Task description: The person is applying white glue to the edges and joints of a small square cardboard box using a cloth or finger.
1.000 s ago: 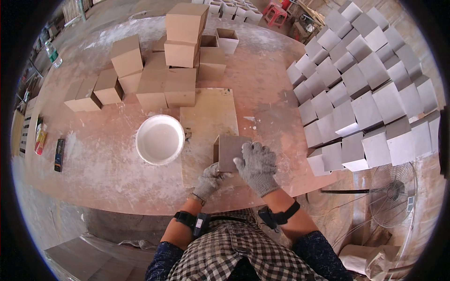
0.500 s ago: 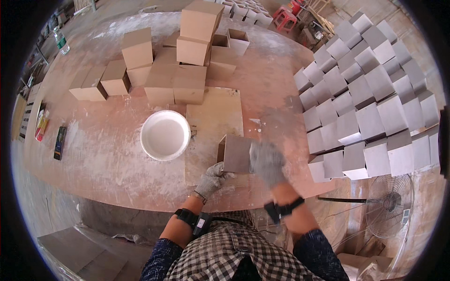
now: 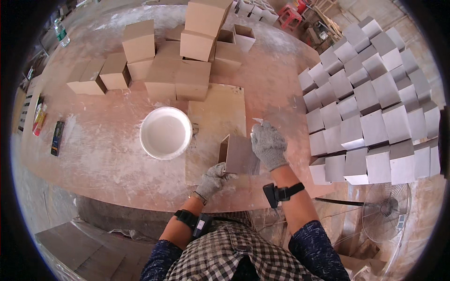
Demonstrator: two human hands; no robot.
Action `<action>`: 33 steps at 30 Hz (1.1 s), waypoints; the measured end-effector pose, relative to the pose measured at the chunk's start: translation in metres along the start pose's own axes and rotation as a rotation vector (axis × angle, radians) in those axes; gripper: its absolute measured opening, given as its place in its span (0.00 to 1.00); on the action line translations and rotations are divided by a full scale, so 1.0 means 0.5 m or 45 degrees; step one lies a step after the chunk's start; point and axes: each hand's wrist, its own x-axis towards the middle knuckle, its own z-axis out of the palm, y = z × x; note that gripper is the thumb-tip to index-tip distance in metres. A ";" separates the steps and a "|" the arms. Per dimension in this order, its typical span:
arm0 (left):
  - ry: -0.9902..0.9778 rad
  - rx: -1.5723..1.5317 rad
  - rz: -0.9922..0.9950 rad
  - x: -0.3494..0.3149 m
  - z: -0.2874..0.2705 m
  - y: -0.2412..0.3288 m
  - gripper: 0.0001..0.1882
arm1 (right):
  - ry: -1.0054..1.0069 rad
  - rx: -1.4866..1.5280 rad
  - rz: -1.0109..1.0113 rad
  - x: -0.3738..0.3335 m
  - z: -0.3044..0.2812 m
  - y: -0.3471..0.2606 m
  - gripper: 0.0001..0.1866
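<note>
A small open-ended cardboard box (image 3: 243, 154) lies on its side on the table near me, its top face coated grey and its inside brown. My left hand (image 3: 212, 181), in a grey knit glove, grips the lower edge of its open end. Just off the box's right end is my right hand (image 3: 269, 144), gloved too, with the fingers curled in; whatever they may hold is hidden. A thin tan board (image 3: 218, 112) lies under the box. To its left stands a round white tub (image 3: 144, 149) with white liquid (image 3: 165, 133) inside.
Brown cardboard boxes (image 3: 190, 79) are stacked at the far side. Many grey-coated boxes (image 3: 363, 126) stand in rows at the right. Further off are a fan (image 3: 388, 208), a red stool (image 3: 290, 18), a bottle (image 3: 61, 33) and a dark narrow pack (image 3: 57, 138).
My right hand, blurred against the box's right part before, has shifted slightly up and away from its face, baring more of the grey side. My left hand keeps its grip. The view has shifted slightly.
</note>
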 end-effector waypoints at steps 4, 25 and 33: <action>0.025 0.291 0.264 0.002 -0.001 -0.012 0.16 | 0.324 -0.348 -0.299 -0.077 0.019 -0.045 0.07; -0.020 0.173 0.112 0.001 -0.002 -0.010 0.17 | -0.098 0.473 -0.187 0.022 0.070 0.058 0.22; -0.009 0.040 0.137 -0.003 -0.001 -0.020 0.19 | 0.463 0.527 -0.542 -0.256 0.078 -0.009 0.11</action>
